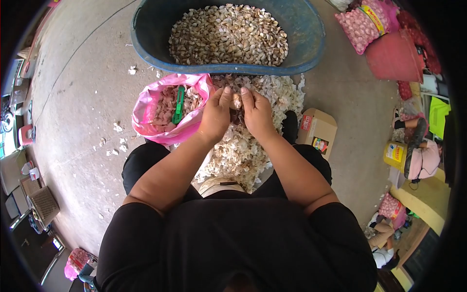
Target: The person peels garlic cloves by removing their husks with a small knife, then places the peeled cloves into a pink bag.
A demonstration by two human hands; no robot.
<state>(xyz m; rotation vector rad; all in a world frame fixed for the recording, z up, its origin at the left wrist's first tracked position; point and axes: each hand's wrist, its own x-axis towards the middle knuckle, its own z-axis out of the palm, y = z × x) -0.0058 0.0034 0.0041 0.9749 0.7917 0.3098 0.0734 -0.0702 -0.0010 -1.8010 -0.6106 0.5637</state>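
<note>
My left hand [215, 115] and my right hand [258, 114] meet over a heap of pale peelings [236, 151], thumbs pointing forward. Between their fingertips is a small brownish garlic piece [237, 101], pinched from both sides. Just left of my left hand stands an open pink bag [141, 109] holding skins and cloves, with a green tool [179, 104] lying on top. Beyond the hands, a large dark blue tub [311, 41] contains many separated cloves [228, 36]. The undersides of my fingers are hidden.
A cardboard piece [325, 127] lies right of the peelings. At the upper right are a red bucket [394, 56] and a mesh sack of garlic [355, 29]. People sit along the right edge, one by a yellow container [395, 155]. Crates [44, 203] stand at far left.
</note>
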